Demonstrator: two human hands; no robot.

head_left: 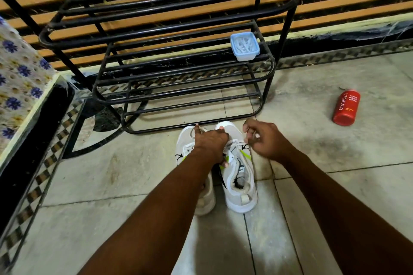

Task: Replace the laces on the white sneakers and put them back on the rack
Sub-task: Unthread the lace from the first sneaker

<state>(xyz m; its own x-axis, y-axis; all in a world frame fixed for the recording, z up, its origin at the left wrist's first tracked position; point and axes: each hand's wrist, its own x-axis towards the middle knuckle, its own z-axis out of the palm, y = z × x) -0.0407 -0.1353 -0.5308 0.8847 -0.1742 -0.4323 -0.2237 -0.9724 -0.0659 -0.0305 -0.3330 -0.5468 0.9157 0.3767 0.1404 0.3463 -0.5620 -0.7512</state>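
Two white cloth sneakers with green stripes sit side by side on the grey tiled floor, just in front of the black metal rack. The left hand lies on them with its fingers spread, and the right hand curls its fingers to pinch a thin white lace. I think a hard tug could snag the lace in a hole or make the shoe slide away.

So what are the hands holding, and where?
The right hand pinches the white lace near its loose end. The left hand only presses down on the sneakers, over their fronts.
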